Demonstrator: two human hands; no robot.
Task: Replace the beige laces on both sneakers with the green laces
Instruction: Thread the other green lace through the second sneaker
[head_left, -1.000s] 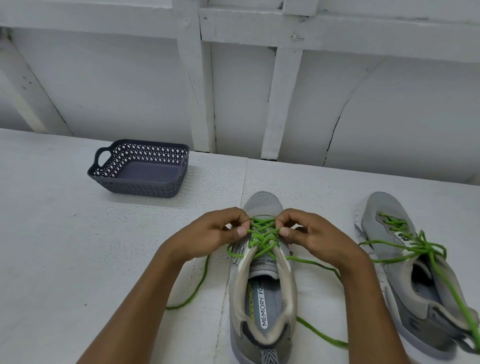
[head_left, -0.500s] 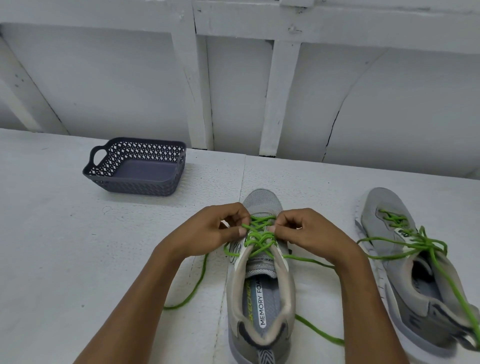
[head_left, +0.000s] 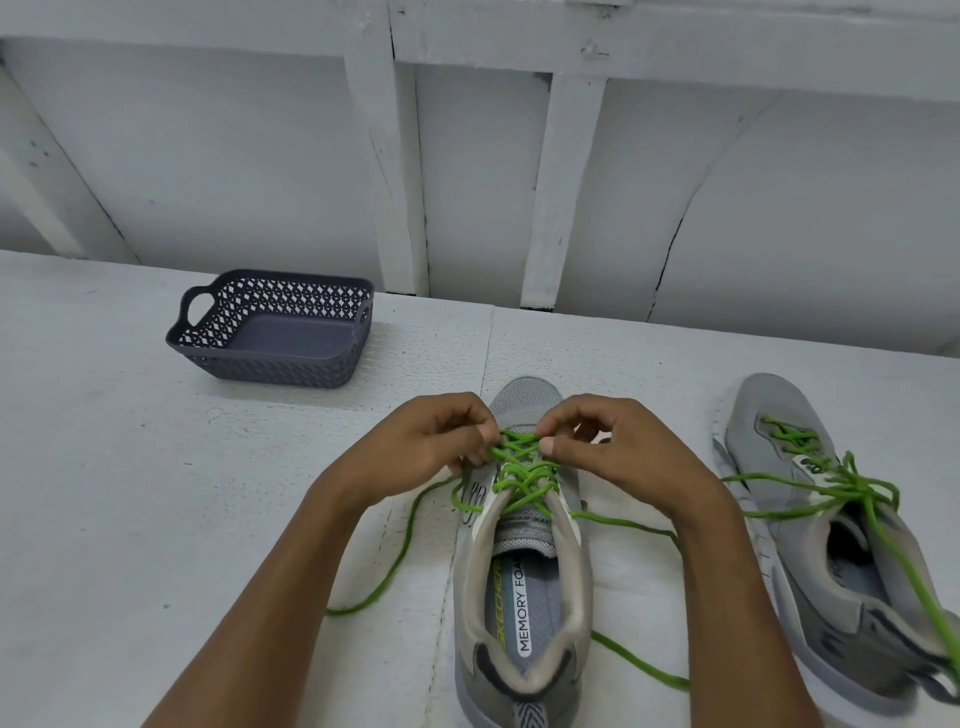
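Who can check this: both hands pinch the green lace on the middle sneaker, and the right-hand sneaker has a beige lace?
One slip: in the head view the lace on the right-hand sneaker is green, not beige. The left hand and right hand do pinch the green lace on the middle sneaker.

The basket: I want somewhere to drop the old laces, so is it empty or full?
Empty. The basket shows a bare floor with nothing lying in it, and it stands upright on the table.
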